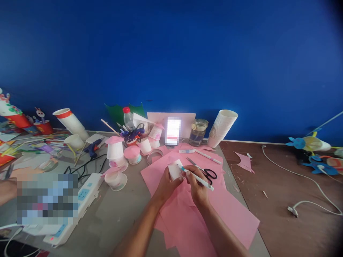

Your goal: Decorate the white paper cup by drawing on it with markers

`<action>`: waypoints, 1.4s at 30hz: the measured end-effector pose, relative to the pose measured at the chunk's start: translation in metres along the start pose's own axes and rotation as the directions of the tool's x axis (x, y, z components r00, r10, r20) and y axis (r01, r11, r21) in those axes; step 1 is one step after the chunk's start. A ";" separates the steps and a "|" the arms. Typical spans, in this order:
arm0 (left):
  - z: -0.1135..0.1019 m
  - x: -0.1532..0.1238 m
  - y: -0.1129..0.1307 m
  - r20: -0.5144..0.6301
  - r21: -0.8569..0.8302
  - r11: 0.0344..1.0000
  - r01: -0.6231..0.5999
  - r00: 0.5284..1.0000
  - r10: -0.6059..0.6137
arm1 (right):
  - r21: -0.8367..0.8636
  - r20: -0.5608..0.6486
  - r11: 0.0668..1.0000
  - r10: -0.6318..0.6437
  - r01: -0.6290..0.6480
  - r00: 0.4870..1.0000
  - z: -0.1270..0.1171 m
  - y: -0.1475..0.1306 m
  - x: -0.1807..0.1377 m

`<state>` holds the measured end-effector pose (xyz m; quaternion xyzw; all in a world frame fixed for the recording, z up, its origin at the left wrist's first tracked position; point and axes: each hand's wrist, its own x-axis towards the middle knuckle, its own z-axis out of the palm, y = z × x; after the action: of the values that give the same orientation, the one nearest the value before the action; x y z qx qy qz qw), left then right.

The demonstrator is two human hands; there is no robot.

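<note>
My left hand (166, 184) is closed around a small white paper cup (175, 169), held tilted above the pink paper sheets (227, 210). In my right hand (197, 187) is a white marker pen (203, 181) with a teal tip end, which points at the cup's side. Whether the tip touches the cup I cannot tell. Black-handled scissors (210, 175) lie on the pink paper just beyond my right hand. A second marker (208, 157) and a short white tube (187, 151) rest farther back on the sheets.
Pink-topped cup pieces (115, 150) stand to the left, near a blue glue gun (93, 148) and a power strip (87, 192). At the back are a lit phone (173, 131), a glass jar (198, 132) and stacked cups (222, 127). Another person's hand (25, 175) is at far left.
</note>
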<state>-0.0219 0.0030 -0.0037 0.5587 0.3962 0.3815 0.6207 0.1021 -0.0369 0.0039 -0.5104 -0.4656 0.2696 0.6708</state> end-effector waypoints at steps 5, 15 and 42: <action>-0.001 0.000 -0.005 -0.014 0.016 1.000 0.021 1.000 -0.021 | -0.002 -0.012 1.000 0.025 -0.025 1.000 0.000 0.003 0.000; -0.001 0.003 -0.011 0.007 -0.019 1.000 -0.011 1.000 0.011 | 0.115 -0.056 0.991 0.076 -0.069 0.996 0.000 0.009 -0.004; -0.001 0.000 -0.006 -0.010 -0.003 1.000 0.031 0.999 -0.031 | 0.072 -0.060 0.992 0.105 -0.101 0.993 0.001 0.006 -0.001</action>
<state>-0.0232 0.0029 -0.0096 0.5496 0.4076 0.3752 0.6253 0.1014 -0.0352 -0.0020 -0.5187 -0.4074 0.3031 0.6878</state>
